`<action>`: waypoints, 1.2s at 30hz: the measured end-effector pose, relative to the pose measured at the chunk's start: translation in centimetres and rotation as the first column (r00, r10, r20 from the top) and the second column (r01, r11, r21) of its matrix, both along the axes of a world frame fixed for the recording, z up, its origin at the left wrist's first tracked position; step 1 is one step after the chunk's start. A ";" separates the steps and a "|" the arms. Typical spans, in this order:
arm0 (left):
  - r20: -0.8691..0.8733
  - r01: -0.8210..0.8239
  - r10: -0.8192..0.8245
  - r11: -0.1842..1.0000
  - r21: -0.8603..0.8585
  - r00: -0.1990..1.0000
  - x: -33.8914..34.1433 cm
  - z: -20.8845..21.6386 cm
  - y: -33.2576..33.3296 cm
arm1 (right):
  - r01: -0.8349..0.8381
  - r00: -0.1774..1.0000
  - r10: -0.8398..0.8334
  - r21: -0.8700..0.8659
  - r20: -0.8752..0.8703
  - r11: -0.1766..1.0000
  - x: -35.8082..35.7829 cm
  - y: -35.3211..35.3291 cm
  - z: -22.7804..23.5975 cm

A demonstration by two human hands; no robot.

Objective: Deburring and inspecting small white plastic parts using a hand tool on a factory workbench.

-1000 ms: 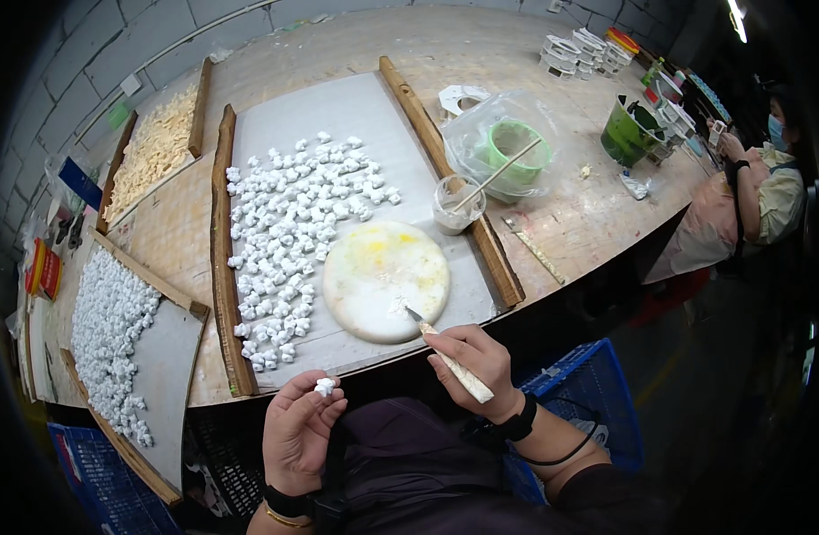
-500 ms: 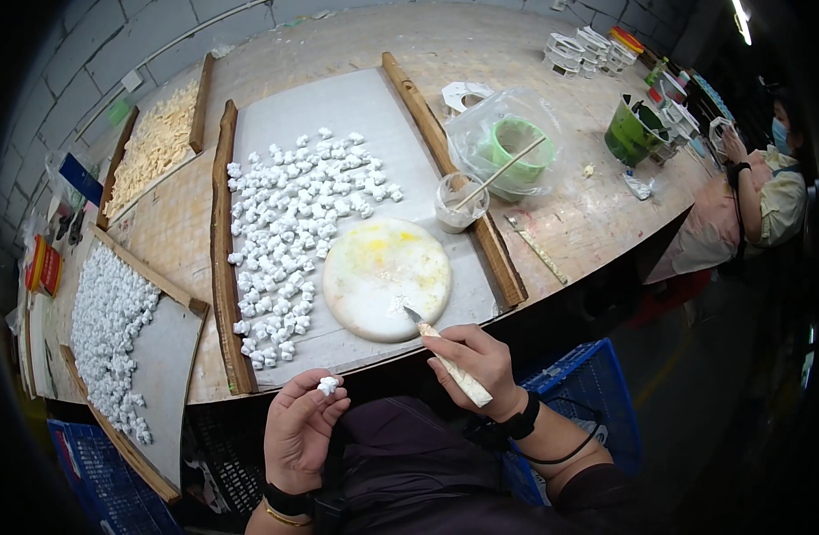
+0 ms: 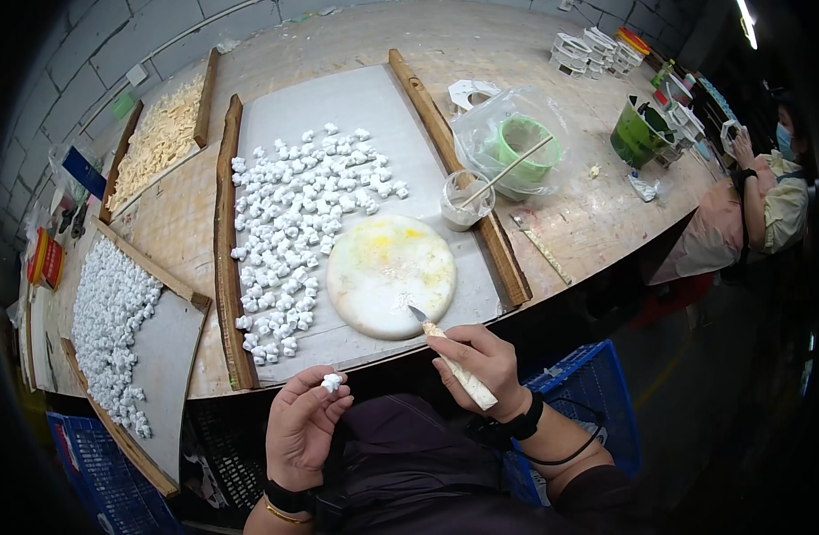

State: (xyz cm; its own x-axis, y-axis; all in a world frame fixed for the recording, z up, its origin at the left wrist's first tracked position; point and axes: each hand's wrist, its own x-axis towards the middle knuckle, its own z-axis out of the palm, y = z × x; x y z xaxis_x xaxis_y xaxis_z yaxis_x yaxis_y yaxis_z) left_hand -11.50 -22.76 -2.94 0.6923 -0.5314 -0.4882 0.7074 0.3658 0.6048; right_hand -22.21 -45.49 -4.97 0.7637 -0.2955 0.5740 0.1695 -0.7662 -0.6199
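Between thumb and fingertips, my left hand (image 3: 304, 421) pinches a small white lumpy figurine (image 3: 331, 382) in front of the table edge. My right hand (image 3: 483, 364) is closed round the pale wrapped handle of a small pointed knife (image 3: 463, 374). Its metal tip is over the near rim of a round white slab (image 3: 374, 308), which carries yellow smears and white crumbs; whether the tip touches cannot be told. Left of the slab, many similar white figurines (image 3: 294, 209) are spread on a paper-covered board (image 3: 356, 102).
Wooden rails (image 3: 229, 267) flank the board. At right stand a clear cup (image 3: 460, 209) with a stick, a bagged green tub (image 3: 527, 147) and a dark green bucket (image 3: 639, 134). More white pieces fill a tray (image 3: 171, 357) at left. A blue crate (image 3: 597, 392) is below; a co-worker (image 3: 757, 196) sits far right.
The view has shifted slightly, so the table sits a little further right. Both hands keep their grips, and the knife tip stays near the slab's front rim.
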 end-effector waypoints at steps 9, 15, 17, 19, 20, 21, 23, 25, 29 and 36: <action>-0.002 0.008 -0.008 1.000 0.003 1.000 0.0 0.0 -0.1 | -0.022 0.999 0.023 0.025 -0.022 0.999 -0.2 -0.1 0.0; 0.002 0.005 -0.005 1.000 0.021 1.000 -0.1 -0.1 0.0 | -0.015 0.999 0.021 0.171 -0.029 0.985 -0.3 -0.2 0.2; 0.000 0.004 -0.004 1.000 0.027 1.000 -0.1 -0.2 -0.1 | -0.004 1.000 0.005 0.192 -0.003 0.981 -0.2 -0.3 0.4; -0.006 0.001 0.000 1.000 0.031 1.000 -0.2 -0.1 -0.2 | -0.007 1.000 0.009 0.196 -0.008 0.981 -0.1 -0.2 0.4; -0.006 0.002 -0.002 1.000 0.026 1.000 -0.2 -0.1 -0.2 | -0.008 1.000 0.010 0.197 -0.010 0.980 -0.1 -0.2 0.4; -0.006 0.004 -0.004 1.000 0.020 1.000 -0.2 -0.1 -0.2 | -0.009 1.000 0.013 0.195 -0.019 0.981 -0.1 -0.2 0.5; 0.001 0.002 -0.002 1.000 0.017 1.000 -0.2 -0.1 -0.2 | -0.016 0.999 0.023 0.192 -0.036 0.981 -0.2 -0.3 0.5; 0.015 -0.002 0.002 1.000 0.021 1.000 -0.3 0.1 -0.3 | -0.046 0.998 0.059 0.313 -0.033 0.949 -0.4 -0.6 -0.1; 0.011 0.021 -0.021 1.000 0.004 1.000 -0.5 0.2 -0.3 | -0.029 0.983 0.167 0.844 -0.071 0.535 -1.4 0.0 0.1; 0.020 0.050 -0.050 0.999 -0.002 0.999 -0.9 0.5 -0.4 | -0.156 0.957 0.282 0.936 0.064 0.315 -2.3 2.1 -0.2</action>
State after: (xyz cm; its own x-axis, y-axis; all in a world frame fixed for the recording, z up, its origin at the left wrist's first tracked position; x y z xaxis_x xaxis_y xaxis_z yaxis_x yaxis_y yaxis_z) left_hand -12.37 -23.19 -2.46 0.6745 -0.5670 -0.4728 0.7124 0.3318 0.6184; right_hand -24.50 -43.36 -5.19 0.9170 -0.3979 -0.0294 0.1303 0.3684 -0.9205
